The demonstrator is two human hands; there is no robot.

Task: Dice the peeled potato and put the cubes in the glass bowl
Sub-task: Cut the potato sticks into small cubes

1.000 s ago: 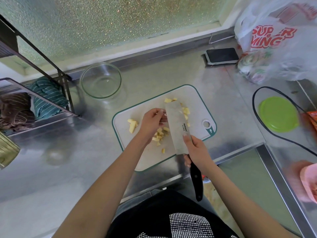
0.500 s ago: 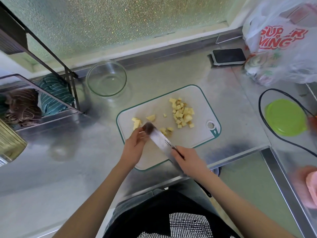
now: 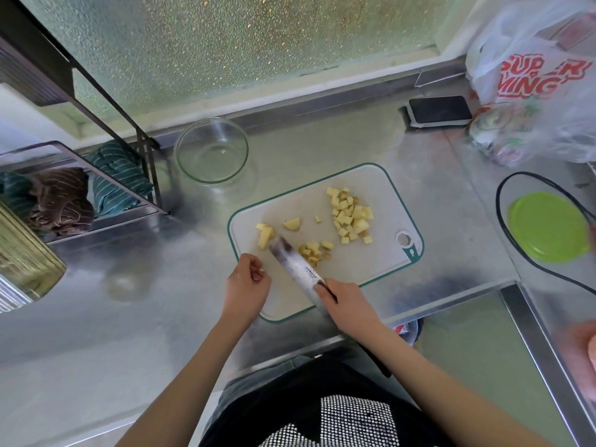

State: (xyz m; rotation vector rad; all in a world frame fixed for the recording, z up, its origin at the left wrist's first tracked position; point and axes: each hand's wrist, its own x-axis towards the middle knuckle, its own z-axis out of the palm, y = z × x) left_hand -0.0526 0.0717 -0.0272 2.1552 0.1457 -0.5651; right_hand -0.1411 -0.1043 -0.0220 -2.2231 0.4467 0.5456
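**Potato cubes on the board, bowl waiting behind**

On the steel counter (image 3: 322,150) in front of the person lies a pale cutting board (image 3: 361,179) with a green rim. The right hand (image 3: 346,304) grips the handle of a wide knife (image 3: 298,271), fingers curled round it, with the blade slanting up and to the left across the near part of the board. The left hand (image 3: 246,282) sits at the board's near left edge, just beside the blade, with its fingers loosely curled inward; whether it pinches a small piece cannot be told.

The diced potato is spread over the board in three groups. The largest pile of cubes (image 3: 351,217) lies toward the right, near the board's hanging hole. A smaller cluster (image 3: 314,250) lies just right of the blade. Some bigger uncut chunks (image 3: 266,235) lie at the left, near the knife tip, with another wedge (image 3: 292,223) beside them.

The glass bowl (image 3: 211,150) stands on the counter behind the board's left corner, apart from it, holding no cubes that can be made out.

Off to the right lie a green lid (image 3: 548,225), a phone (image 3: 440,109) and a plastic bag (image 3: 535,79).
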